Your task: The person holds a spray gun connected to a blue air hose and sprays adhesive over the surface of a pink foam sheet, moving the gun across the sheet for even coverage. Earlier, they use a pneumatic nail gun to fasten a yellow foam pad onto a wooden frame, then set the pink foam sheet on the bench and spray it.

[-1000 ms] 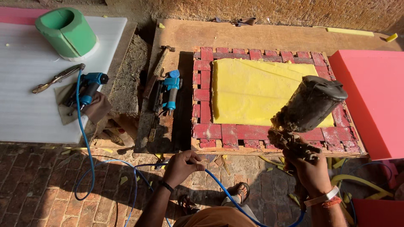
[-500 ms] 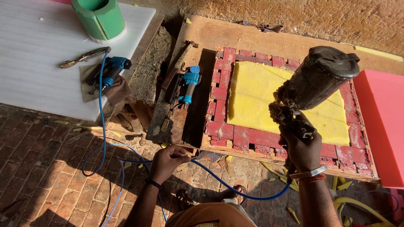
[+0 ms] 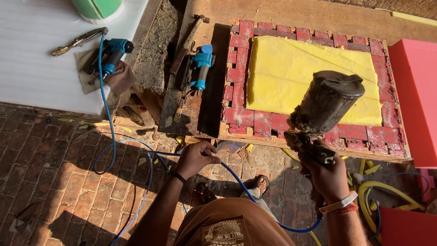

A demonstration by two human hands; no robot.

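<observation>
My right hand (image 3: 328, 175) grips the handle of a grimy spray gun (image 3: 321, 114) whose dark cup hangs over the near right corner of a yellow foam sheet (image 3: 300, 73). The foam lies on red webbing (image 3: 261, 120) stretched over a wooden frame (image 3: 291, 11). My left hand (image 3: 195, 157) is closed on a blue air hose (image 3: 109, 127) that loops over the brick floor and runs round to the gun.
A blue pneumatic stapler (image 3: 200, 68) and a hammer (image 3: 189, 38) lie on a board left of the frame. Another blue air tool (image 3: 109, 57) and pliers (image 3: 79, 41) rest on a white sheet (image 3: 32, 68) with a green roll (image 3: 98, 8). Red foam (image 3: 416, 100) sits at right.
My right hand has swung the spray gun down and left, closer to the frame's near edge. My left hand has gathered the blue hose and stayed near the floor.
</observation>
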